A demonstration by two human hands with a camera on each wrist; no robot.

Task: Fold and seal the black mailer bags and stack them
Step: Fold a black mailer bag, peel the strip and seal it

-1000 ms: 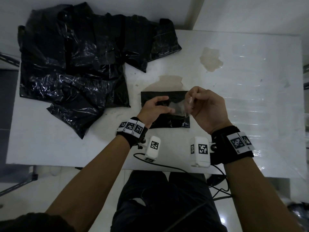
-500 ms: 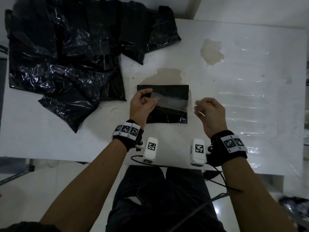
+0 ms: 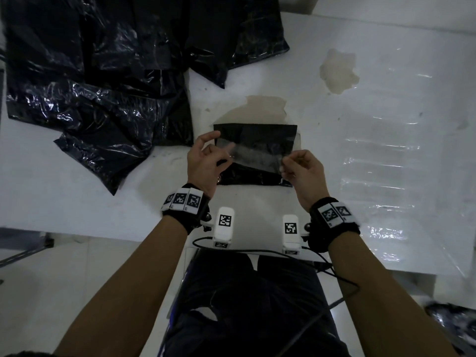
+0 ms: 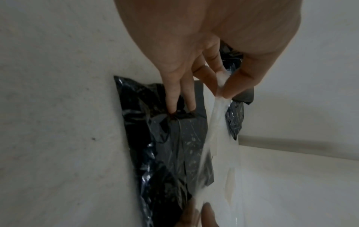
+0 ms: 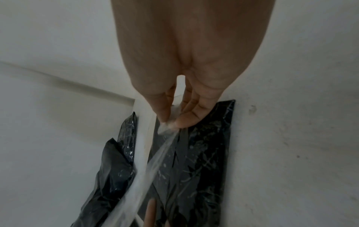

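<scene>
A folded black mailer bag (image 3: 257,135) lies flat on the white table (image 3: 360,124) in front of me. Above it I stretch a clear tape strip (image 3: 255,157) between both hands. My left hand (image 3: 206,158) pinches the strip's left end with thumb and forefinger, and two other fingers (image 4: 174,98) press down on the folded bag (image 4: 174,145). My right hand (image 3: 298,168) pinches the right end of the strip (image 5: 153,165) just over the bag (image 5: 204,153).
A heap of loose black mailer bags (image 3: 103,73) covers the table's far left. Two brownish stains (image 3: 337,70) mark the table behind the bag. A clear plastic sheet (image 3: 381,176) lies on the right. Cables hang at the near edge.
My right hand let the strip go half a second ago and has now taken its right end again. The strip is pulled out straight over the folded bag.
</scene>
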